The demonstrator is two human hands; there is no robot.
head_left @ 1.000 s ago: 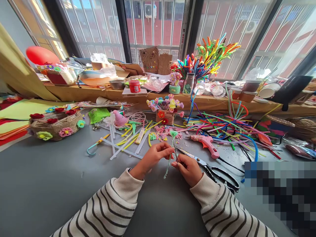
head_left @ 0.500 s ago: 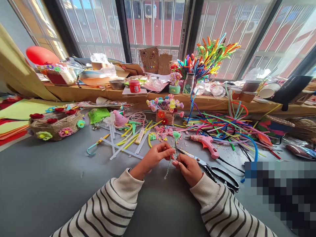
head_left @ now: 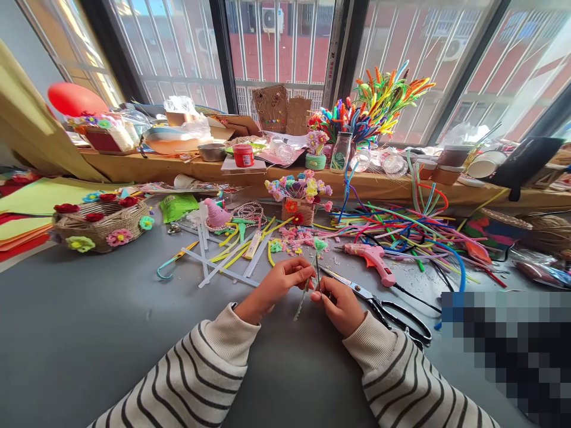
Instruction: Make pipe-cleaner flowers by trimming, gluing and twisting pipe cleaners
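Green yarn flower (head_left: 320,244), upright over the grey table (head_left: 285,380), tops a dark stem (head_left: 317,268) pinched by the right hand (head_left: 341,304); left hand (head_left: 283,282) pinches a pale green strand (head_left: 300,307), end hanging.

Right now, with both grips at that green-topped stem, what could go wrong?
The thin pale green strand dangles below the left grip and could snag. The long metal scissors with black handles lie close by the right grip, so a sideways move might bump them. The pink plastic glue gun lies beyond them and, if hot, might burn.
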